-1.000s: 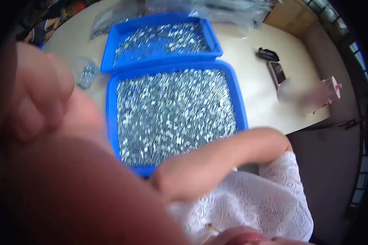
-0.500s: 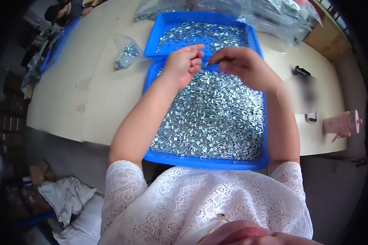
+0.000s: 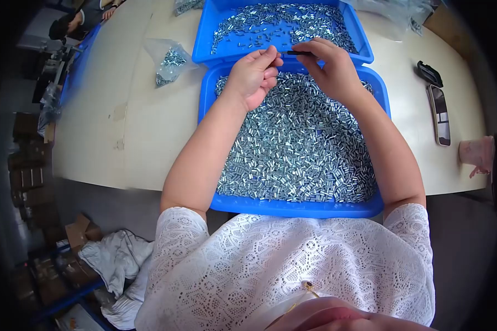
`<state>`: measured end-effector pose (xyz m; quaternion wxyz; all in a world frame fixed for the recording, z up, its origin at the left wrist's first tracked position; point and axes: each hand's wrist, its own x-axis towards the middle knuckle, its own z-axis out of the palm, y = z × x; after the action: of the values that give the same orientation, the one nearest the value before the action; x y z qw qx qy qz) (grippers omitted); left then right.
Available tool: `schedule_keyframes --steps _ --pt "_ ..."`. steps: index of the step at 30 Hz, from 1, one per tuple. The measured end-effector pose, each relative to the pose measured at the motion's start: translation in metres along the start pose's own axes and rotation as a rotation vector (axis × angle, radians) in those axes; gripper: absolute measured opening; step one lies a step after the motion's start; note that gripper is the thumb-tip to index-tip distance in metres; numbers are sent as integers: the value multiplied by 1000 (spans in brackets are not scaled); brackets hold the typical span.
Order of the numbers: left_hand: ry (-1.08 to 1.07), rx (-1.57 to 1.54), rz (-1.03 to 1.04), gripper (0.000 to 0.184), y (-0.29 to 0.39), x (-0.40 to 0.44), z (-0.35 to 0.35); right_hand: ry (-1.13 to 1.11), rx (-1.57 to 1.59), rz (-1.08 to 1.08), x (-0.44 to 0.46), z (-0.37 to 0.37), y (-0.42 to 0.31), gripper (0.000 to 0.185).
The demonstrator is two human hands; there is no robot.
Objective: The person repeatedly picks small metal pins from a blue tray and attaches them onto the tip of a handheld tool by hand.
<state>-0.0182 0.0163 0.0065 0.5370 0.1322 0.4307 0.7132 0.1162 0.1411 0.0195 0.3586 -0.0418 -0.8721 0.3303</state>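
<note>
My left hand [image 3: 253,80] is closed in a pinch above the far end of the near blue tray [image 3: 298,209]. Whatever its fingertips hold is hidden. Opposite it, my right hand [image 3: 335,69] grips a thin black tool [image 3: 299,53] between thumb and fingers. The tool lies roughly level, and its slim tip reaches the left fingertips. Below both hands, small shiny metal pins [image 3: 292,154] fill the near tray. A second blue tray [image 3: 203,36] adjoins it at the far side, with similar pins spread more thinly and blue bottom showing.
A clear plastic bag [image 3: 171,59] of pins lies left of the trays. To the right are a black object [image 3: 429,73], a phone [image 3: 440,115] and a pink cup [image 3: 475,151]. More plastic bags [image 3: 389,14] lie at the back. Another person [image 3: 74,23] leans in at the upper left.
The camera view has shifted. My right hand, blurred before, has risen and is steadier, with the black tool now plainly level and meeting the left fingertips. The left hand stays pinched.
</note>
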Motion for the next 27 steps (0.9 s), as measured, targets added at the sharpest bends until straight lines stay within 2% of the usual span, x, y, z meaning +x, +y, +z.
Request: schedule_keyframes --steps 5,7,9,12,15,21,27 --pt "18 192 71 14 3 -5 4 -31 -62 -6 -1 -3 5 15" --pt "151 448 221 14 3 -6 8 -28 -83 -21 -1 -3 5 15" --pt "161 525 255 14 1 -4 5 -31 -86 -31 0 -4 5 15" --pt "148 975 595 17 -2 -3 4 -42 -89 -44 0 -5 4 16" --pt "170 1065 598 15 0 -7 7 -60 -109 -70 -1 -5 6 16" --pt "182 1037 605 17 -2 -4 4 -112 -96 -6 1 -5 -7 16" --pt "113 1051 576 18 -1 -3 0 -170 -91 6 0 -4 1 15"
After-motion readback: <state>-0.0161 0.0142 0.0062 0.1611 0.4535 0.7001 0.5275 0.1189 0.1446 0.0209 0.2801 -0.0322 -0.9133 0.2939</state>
